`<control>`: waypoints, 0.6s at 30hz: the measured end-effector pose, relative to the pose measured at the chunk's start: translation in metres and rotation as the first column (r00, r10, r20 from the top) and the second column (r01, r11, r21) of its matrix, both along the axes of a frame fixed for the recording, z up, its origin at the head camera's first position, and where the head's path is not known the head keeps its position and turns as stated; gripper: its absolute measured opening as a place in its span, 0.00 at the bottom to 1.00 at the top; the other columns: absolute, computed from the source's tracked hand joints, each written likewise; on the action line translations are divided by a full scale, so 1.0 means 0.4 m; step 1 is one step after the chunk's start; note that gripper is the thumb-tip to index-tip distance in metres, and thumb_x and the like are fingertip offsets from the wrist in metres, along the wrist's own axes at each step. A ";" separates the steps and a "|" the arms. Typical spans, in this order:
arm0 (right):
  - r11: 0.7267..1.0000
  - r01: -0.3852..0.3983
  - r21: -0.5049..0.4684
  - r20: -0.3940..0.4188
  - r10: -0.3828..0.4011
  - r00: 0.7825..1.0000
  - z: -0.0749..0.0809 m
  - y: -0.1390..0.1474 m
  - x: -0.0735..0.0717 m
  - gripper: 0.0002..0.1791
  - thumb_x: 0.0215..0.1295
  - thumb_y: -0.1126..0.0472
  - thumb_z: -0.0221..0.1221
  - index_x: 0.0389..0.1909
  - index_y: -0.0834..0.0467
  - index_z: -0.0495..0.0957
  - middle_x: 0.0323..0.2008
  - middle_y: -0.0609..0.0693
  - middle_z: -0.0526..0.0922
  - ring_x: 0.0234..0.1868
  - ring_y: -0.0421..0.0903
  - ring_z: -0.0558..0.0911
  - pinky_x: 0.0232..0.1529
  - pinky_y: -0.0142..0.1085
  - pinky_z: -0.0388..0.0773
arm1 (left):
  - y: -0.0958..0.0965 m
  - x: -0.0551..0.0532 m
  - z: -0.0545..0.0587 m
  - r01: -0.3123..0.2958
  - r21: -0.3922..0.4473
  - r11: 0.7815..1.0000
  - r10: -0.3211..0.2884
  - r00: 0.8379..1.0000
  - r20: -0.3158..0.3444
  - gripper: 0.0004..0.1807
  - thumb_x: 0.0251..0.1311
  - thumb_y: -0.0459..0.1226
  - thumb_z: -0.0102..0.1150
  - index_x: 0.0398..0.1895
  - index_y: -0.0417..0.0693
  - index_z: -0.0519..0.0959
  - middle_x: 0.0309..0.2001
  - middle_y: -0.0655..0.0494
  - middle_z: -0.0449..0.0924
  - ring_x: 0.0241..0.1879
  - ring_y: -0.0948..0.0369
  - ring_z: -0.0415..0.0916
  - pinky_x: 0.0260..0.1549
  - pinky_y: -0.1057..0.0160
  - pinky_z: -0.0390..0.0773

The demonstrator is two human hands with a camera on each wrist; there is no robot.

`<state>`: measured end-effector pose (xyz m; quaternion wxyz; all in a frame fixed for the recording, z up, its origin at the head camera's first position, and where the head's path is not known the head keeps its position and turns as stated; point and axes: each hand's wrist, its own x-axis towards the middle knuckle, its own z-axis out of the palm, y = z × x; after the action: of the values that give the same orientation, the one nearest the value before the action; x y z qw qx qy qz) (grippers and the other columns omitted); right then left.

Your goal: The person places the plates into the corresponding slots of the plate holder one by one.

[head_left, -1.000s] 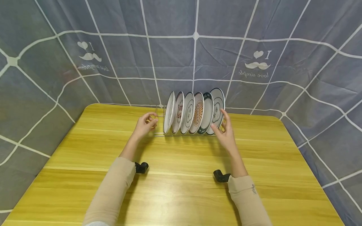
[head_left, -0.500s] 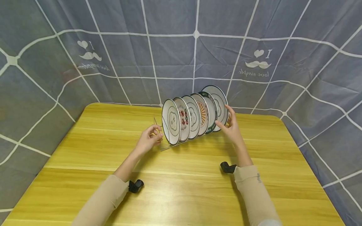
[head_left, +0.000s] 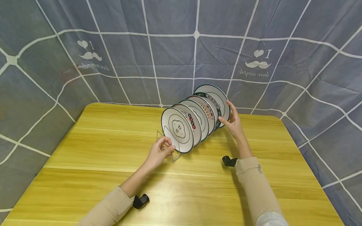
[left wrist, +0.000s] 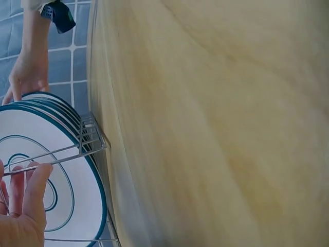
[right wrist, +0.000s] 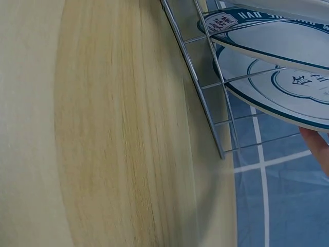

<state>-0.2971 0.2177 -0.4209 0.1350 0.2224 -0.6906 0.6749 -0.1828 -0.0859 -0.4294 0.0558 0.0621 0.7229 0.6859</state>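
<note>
A wire dish rack [head_left: 177, 157] full of upright plates stands at an angle on the table, its left end turned toward me. My left hand [head_left: 161, 152] pinches the thin wire at that end, thumb and fingers in front of the nearest white plate [head_left: 175, 128]. In the left wrist view the fingers [left wrist: 35, 193] close on the wire. My right hand [head_left: 233, 121] grips around the rack's far right end, beside the farthest plate [head_left: 222, 97]. A fingertip meets that plate's rim in the right wrist view; its hold on the wires is mostly hidden.
The plates lean one behind another, among them a plate with a dark green lettered rim [head_left: 207, 96]. A grey checked cloth [head_left: 121, 56] hangs around the wooden table [head_left: 192, 191]. Each wrist carries a black camera mount [head_left: 229, 161].
The rack has swung from parallel with the back edge to a slant. Its left end came nearer and rightward with my left hand; my right hand shifted slightly right and farther away.
</note>
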 end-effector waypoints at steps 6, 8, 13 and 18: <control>0.983 0.178 0.036 0.013 -0.178 0.984 0.040 -0.033 0.057 0.37 0.55 0.80 0.55 0.66 0.64 0.54 0.64 0.61 0.58 0.60 0.52 0.64 0.56 0.40 0.66 | -0.022 0.010 0.033 0.030 -0.114 0.993 -0.040 0.995 -0.088 0.14 0.57 0.28 0.58 0.44 0.32 0.69 0.31 0.48 0.73 0.31 0.52 0.76 0.36 0.51 0.80; 0.960 0.280 -0.011 -0.032 -0.280 0.959 0.057 -0.057 0.088 0.34 0.54 0.79 0.56 0.63 0.68 0.57 0.62 0.56 0.60 0.62 0.54 0.61 0.60 0.49 0.60 | -0.036 0.015 0.059 -0.005 -0.198 0.980 -0.031 0.983 -0.181 0.15 0.55 0.28 0.59 0.45 0.33 0.69 0.30 0.45 0.73 0.32 0.49 0.75 0.34 0.54 0.80; 0.874 0.464 -0.143 -0.191 -0.484 0.854 0.088 -0.124 0.157 0.26 0.51 0.79 0.56 0.54 0.75 0.63 0.51 0.51 0.70 0.55 0.48 0.68 0.60 0.47 0.60 | -0.077 -0.002 0.105 -0.145 -0.298 0.943 0.034 0.937 -0.349 0.16 0.54 0.27 0.61 0.45 0.32 0.71 0.30 0.41 0.72 0.34 0.48 0.73 0.33 0.61 0.76; 0.870 0.460 -0.179 -0.298 -0.494 0.817 0.084 -0.195 0.207 0.25 0.49 0.82 0.56 0.51 0.76 0.64 0.48 0.68 0.70 0.53 0.47 0.71 0.59 0.39 0.64 | -0.123 -0.056 0.103 -0.100 -0.248 0.964 0.013 0.944 -0.329 0.21 0.54 0.27 0.60 0.51 0.31 0.69 0.41 0.33 0.71 0.44 0.40 0.70 0.45 0.46 0.73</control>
<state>-0.2144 0.1396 -0.3873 0.4257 0.1465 -0.6568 0.6049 -0.2054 -0.1350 -0.3883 -0.0759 0.1451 0.8076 0.5665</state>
